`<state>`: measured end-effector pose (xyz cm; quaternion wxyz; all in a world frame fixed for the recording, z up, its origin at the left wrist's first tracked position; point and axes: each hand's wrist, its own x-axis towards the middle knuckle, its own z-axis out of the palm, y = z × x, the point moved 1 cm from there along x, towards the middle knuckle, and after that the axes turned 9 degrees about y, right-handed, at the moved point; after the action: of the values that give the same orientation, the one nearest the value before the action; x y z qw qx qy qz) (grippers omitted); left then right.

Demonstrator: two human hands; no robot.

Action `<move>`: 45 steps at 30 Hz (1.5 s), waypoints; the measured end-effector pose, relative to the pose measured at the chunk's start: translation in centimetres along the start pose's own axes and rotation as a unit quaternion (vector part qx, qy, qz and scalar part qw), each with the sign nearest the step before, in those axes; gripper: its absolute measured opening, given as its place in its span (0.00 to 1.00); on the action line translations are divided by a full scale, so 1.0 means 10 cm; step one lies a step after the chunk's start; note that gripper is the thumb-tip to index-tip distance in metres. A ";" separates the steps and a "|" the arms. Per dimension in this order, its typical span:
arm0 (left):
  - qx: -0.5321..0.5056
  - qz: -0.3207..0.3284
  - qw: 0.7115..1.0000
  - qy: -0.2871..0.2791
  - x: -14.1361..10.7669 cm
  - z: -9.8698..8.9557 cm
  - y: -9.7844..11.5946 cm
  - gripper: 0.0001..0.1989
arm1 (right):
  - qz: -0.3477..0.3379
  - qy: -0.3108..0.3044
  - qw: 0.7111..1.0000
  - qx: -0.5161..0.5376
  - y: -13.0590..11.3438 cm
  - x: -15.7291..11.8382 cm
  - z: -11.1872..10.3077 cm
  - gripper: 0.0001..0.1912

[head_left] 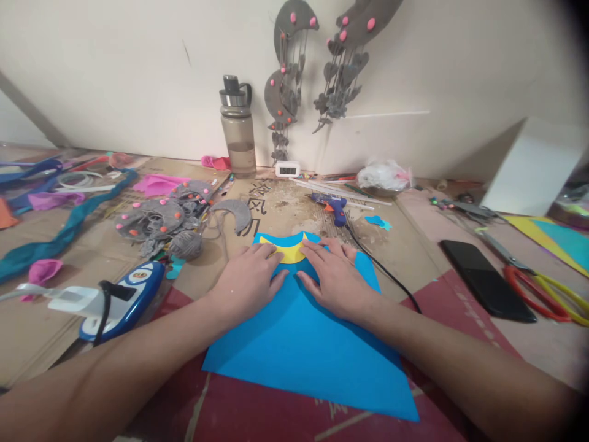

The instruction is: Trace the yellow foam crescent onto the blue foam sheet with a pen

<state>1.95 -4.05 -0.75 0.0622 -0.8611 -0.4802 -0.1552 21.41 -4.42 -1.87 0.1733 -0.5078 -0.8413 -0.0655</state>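
Note:
A large blue felt sheet (pixel 299 344) lies on the work surface in front of me. On its far part sits a yellow crescent (pixel 291 253), its hollow side facing away from me. My left hand (pixel 251 273) rests flat with its fingertips on the crescent's left end. From the other side, my right hand (pixel 338 276) lies flat, its fingers touching the crescent's right end. Both thumbs stretch toward each other over the blue felt. The crescent's tips are partly covered by my fingers.
Beyond the sheet lies a blue glue gun (pixel 332 207) with its cord. A bottle (pixel 239 141) and small clock (pixel 288 170) stand by the wall. At right are a black phone (pixel 485 279) and scissors (pixel 536 288); at left, a power strip (pixel 124 301) and grey felt crescents (pixel 156 218).

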 end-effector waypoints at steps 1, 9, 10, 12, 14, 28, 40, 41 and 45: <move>-0.001 0.001 1.000 0.001 0.00 0.00 0.00 0.17 | -0.004 0.004 1.000 0.004 0.00 0.00 0.00 0.25; -0.016 0.014 1.000 0.012 -0.02 0.03 0.00 0.15 | 0.002 0.038 0.999 -0.005 0.00 -0.01 -0.02 0.21; -0.018 0.016 1.000 0.014 -0.02 0.03 0.01 0.15 | 0.006 0.041 0.999 -0.008 0.00 -0.01 -0.02 0.20; -0.021 0.017 0.999 0.019 -0.02 0.05 0.01 0.15 | 0.013 0.044 0.999 -0.016 0.00 -0.01 -0.02 0.20; -0.024 0.018 0.999 0.023 -0.02 0.06 0.00 0.16 | 0.016 0.048 0.998 -0.022 0.00 -0.02 -0.02 0.20; -0.008 0.019 1.000 0.018 -0.02 -0.02 0.02 0.15 | -0.017 0.057 0.998 0.000 0.01 -0.02 0.00 0.20; -0.009 0.001 1.000 0.014 -0.01 -0.03 -0.02 0.12 | -0.022 0.055 0.998 -0.001 0.00 -0.03 -0.02 0.18; -0.005 0.000 1.000 0.014 -0.01 -0.03 -0.02 0.12 | -0.019 0.053 0.998 -0.003 0.00 -0.03 -0.02 0.18; -0.003 -0.003 1.000 0.008 -0.01 -0.03 -0.01 0.12 | -0.013 0.055 0.998 -0.005 0.00 -0.03 -0.02 0.18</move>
<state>1.70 -4.16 -0.52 0.0634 -0.8585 -0.4818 -0.1637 21.54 -4.74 -1.78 0.2162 -0.4932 -0.8367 -0.0994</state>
